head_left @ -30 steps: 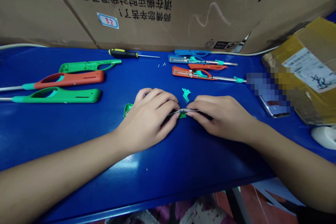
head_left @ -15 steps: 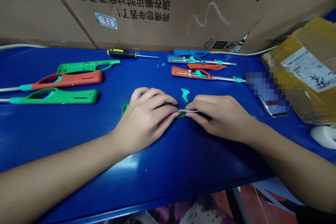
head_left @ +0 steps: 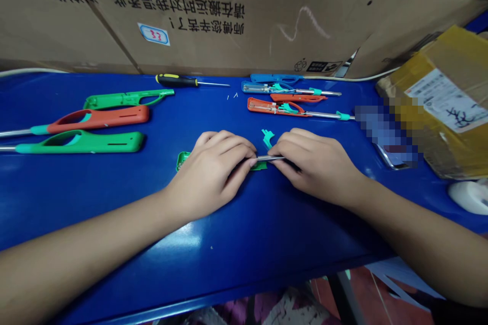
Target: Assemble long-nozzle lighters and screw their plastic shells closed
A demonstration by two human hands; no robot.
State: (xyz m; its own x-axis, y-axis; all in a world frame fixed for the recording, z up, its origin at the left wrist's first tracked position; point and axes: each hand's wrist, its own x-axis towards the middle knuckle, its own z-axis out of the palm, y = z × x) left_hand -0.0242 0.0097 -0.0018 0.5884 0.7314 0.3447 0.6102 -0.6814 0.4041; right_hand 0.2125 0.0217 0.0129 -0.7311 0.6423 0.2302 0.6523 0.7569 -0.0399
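My left hand (head_left: 215,170) is closed, its thumb and fingertips pinching one end of a thin metal tube (head_left: 263,158). From the other side, my right hand (head_left: 318,165) grips the same tube between thumb and fingers. Under my left hand lies an open green lighter shell (head_left: 182,159); small metal parts show at its left end, and my fingers hide most of its middle. Just beyond my right fingertips rests a loose turquoise trigger piece (head_left: 267,137) on the blue table (head_left: 236,259).
Opened blue (head_left: 253,87) and orange (head_left: 261,106) lighters lie at the back. A screwdriver (head_left: 177,80) is near small screws (head_left: 235,95). To the left are a green shell half (head_left: 110,101), an orange lighter (head_left: 102,118) and a green lighter (head_left: 99,142). A phone (head_left: 396,155) and taped box (head_left: 450,91) sit right.
My right hand has moved slightly up and left with the tube, which sits a little higher. More of the green shell's left end shows beside my left hand.
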